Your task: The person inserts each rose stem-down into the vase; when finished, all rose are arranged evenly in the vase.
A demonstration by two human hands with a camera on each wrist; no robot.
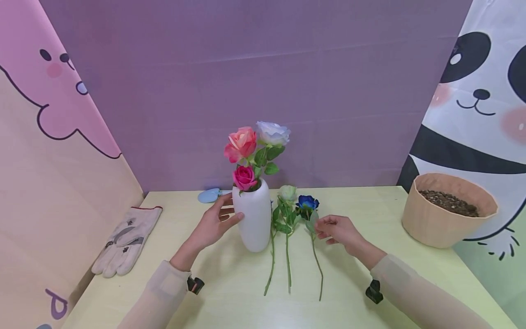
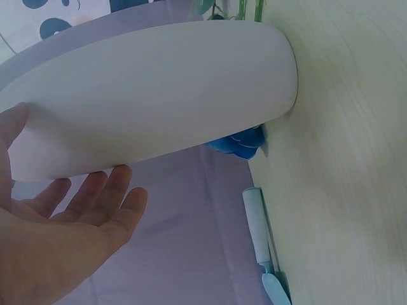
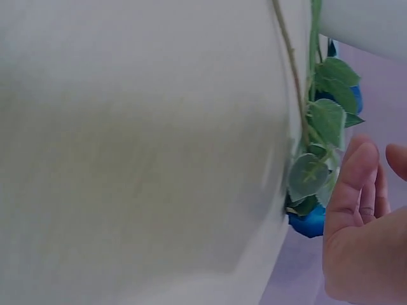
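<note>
A white vase (image 1: 254, 219) stands upright with a coral rose (image 1: 241, 144), a magenta rose (image 1: 244, 177) and a pale bluish-white rose (image 1: 273, 133) in it. My left hand (image 1: 213, 224) grips its left side, thumb on the front and fingertips (image 2: 117, 175) along the far side. To the vase's right lie a greenish-white rose (image 1: 287, 193), a dark blue rose (image 1: 307, 203) and another stem (image 1: 269, 269), whose bloom is mostly hidden behind the vase. My right hand (image 1: 337, 230) is at the dark blue rose's leaves (image 3: 310, 175), thumb and fingers apart.
Grey-white work gloves (image 1: 127, 242) lie at the table's left edge. Behind the vase is a light blue trowel (image 1: 208, 195), its handle partly hidden. A tan pot (image 1: 435, 224) with dark soil sits at the right. A purple backdrop (image 1: 263, 68) rises behind the table.
</note>
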